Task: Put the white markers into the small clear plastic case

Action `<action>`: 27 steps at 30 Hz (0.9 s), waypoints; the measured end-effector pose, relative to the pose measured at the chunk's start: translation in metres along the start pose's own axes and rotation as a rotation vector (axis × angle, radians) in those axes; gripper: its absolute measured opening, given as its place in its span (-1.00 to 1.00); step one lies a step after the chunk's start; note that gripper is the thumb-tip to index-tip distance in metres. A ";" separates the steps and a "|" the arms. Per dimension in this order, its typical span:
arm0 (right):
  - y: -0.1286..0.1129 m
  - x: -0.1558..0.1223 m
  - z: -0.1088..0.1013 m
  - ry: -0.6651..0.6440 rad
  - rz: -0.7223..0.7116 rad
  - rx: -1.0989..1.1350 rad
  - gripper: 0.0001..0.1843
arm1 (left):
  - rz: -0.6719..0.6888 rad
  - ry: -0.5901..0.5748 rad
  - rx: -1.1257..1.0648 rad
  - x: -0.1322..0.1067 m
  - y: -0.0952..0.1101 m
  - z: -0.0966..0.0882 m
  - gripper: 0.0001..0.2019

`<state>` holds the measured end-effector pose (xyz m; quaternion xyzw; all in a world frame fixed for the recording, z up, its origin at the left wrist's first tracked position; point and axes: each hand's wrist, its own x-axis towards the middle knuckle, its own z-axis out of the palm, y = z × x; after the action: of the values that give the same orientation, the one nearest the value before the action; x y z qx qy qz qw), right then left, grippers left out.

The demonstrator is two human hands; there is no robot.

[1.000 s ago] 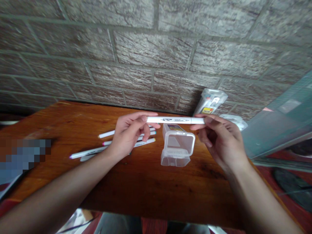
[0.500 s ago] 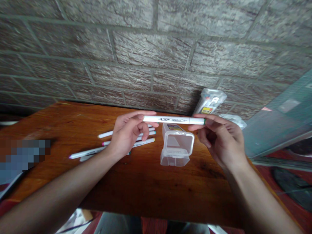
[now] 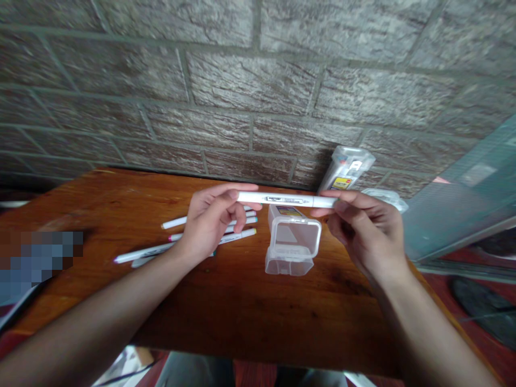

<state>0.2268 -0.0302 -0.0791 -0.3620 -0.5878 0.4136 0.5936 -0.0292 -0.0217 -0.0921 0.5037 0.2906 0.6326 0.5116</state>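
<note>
A white marker pen (image 3: pixel 278 199) with black print on its barrel is held level above the table. My left hand (image 3: pixel 212 220) pinches its left end between thumb and fingers. Its right end is in the grip of my right hand (image 3: pixel 365 228), whose fingers hide the tip. Below the pen, an open clear plastic case (image 3: pixel 289 263) stands on the table, its lid raised. Several more white markers (image 3: pixel 145 252) with coloured ends lie loosely behind and under my left hand and forearm, partly covered by them.
A clear plastic container (image 3: pixel 349 166) with a yellow label leans near the stone-block wall (image 3: pixel 250 80). Beside it, a clear plastic piece (image 3: pixel 387 199) is partly hidden by my right hand. The wooden table (image 3: pixel 242 312) reaches to the wall; a glass panel (image 3: pixel 463 199) stands at right.
My right fingers have slid slightly further over the marker's right end, covering the green tip that showed before. The barrel has turned a little, its print facing me more. My left hand stays put.
</note>
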 end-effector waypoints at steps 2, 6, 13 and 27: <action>0.000 0.001 0.000 0.007 0.002 -0.002 -0.81 | 0.014 -0.009 -0.004 0.000 0.000 0.000 -0.78; 0.000 0.001 0.001 0.019 0.005 0.008 -0.79 | 0.023 -0.009 0.005 0.000 0.000 0.000 -0.78; -0.001 0.001 0.001 0.047 0.014 0.026 -0.80 | 0.019 -0.034 0.010 -0.002 0.002 0.001 -0.75; -0.003 0.005 0.005 0.092 0.062 0.050 -0.81 | 0.007 -0.082 -0.029 -0.002 0.001 -0.001 -0.70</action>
<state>0.2220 -0.0269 -0.0739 -0.3839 -0.5378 0.4291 0.6158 -0.0302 -0.0237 -0.0924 0.5229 0.2586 0.6171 0.5280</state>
